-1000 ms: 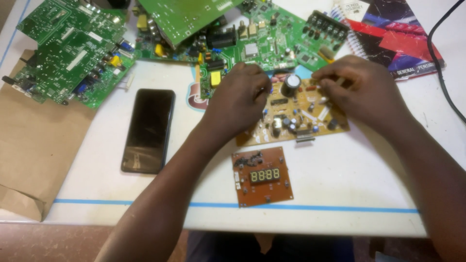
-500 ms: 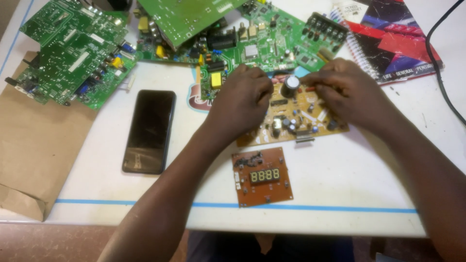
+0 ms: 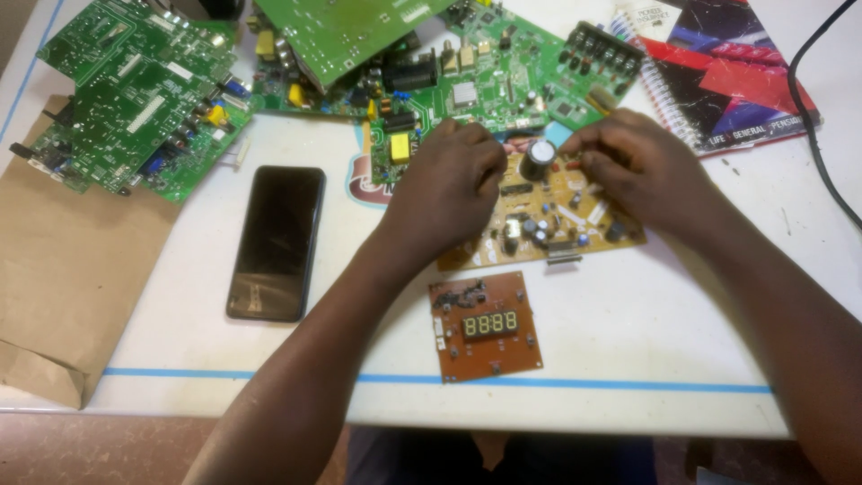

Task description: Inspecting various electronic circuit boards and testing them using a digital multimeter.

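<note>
Both hands pinch the tan circuit board point(image 3: 548, 220): left hand point(image 3: 449, 184) steadies its edge, right hand point(image 3: 633, 166) should grip gently beside the capacitor point(image 3: 537, 159).

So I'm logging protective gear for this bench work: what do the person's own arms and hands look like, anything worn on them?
Both forearms are bare as far as the view reaches; no sleeves show. The left hand and right hand wear no gloves. No watch, wrist strap, bracelet or ring is visible, though the fingers curl away from the camera, so their undersides are hidden.
</note>
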